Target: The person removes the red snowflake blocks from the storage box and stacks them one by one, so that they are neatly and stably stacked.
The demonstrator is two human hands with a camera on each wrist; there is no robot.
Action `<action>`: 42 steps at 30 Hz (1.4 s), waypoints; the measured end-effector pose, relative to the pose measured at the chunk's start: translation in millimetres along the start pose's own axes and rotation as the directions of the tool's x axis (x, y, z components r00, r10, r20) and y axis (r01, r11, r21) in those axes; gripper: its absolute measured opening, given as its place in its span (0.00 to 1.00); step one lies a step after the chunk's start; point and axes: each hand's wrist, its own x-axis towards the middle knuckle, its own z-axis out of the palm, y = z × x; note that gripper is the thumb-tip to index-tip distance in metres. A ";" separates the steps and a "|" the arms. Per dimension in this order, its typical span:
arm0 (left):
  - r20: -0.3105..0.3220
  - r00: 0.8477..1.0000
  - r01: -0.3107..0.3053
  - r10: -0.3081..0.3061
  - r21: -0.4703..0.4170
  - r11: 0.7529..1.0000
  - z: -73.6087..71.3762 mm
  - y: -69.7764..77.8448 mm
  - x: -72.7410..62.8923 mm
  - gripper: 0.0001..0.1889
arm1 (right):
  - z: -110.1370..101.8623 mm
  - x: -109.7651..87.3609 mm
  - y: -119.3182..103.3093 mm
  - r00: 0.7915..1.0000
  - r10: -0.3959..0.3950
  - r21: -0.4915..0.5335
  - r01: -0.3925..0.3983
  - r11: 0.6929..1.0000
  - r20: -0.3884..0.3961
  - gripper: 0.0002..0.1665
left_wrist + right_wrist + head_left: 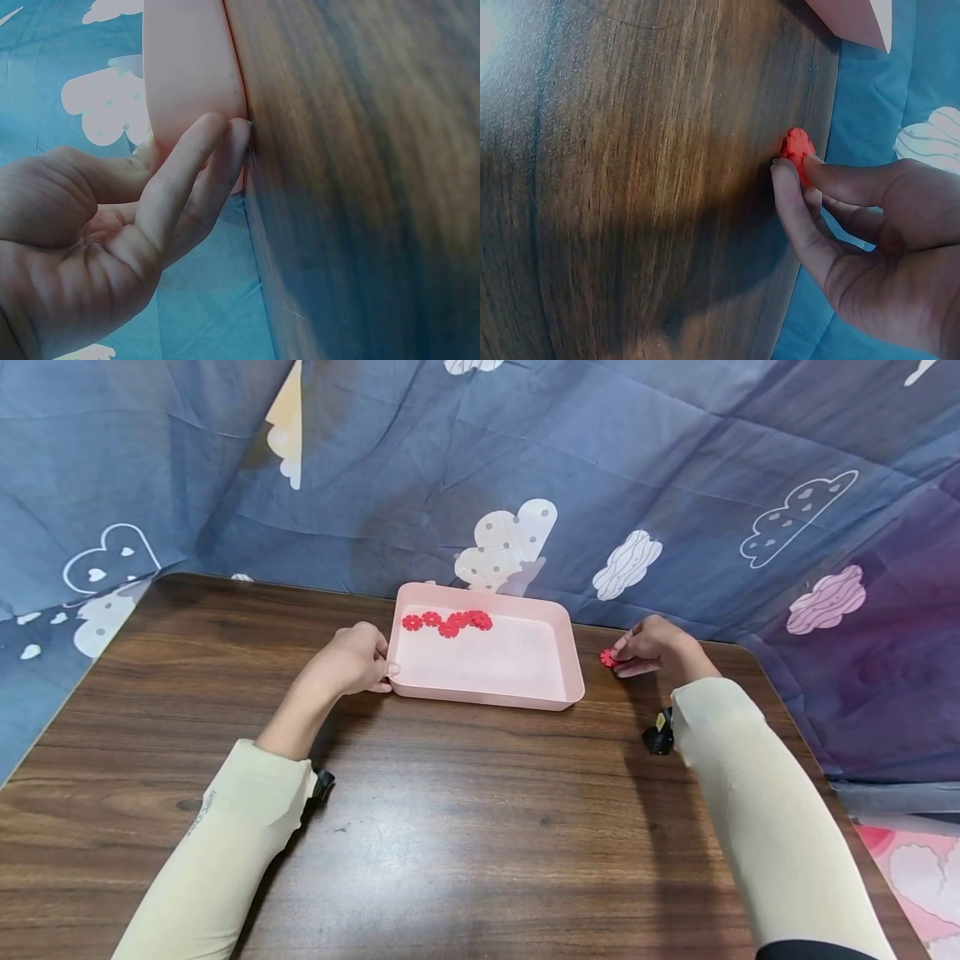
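A shallow pink tray (pixel 487 672) stands near the back of the table, with several red notched plastic discs (pixel 448 628) lying along its far left part. My left hand (pixel 352 660) grips the tray's left side near the front corner, thumb at the rim. In the left wrist view, fingers (pixel 180 176) lie against the outer wall of the tray (pixel 191 67). To the right of the tray, my right hand (pixel 652 647) pinches a red notched disc (pixel 607 657) between thumb and fingers, close to the tabletop. The right wrist view shows this disc (pixel 798 150) edge-up in the fingertips.
The brown wooden table (pixel 480 827) carries the tray. Behind it hangs a blue cloth (pixel 360 468) with cloud prints, close to the tray's far side. Small black devices sit at both wrists, one by the right sleeve (pixel 720 727).
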 end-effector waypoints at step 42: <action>-0.002 1.000 0.008 -0.008 0.005 1.000 0.4 0.2 0.0 0.15 | 7.1 1.4 11.0 0.995 -0.049 -0.044 0.045 0.998 -0.086 0.14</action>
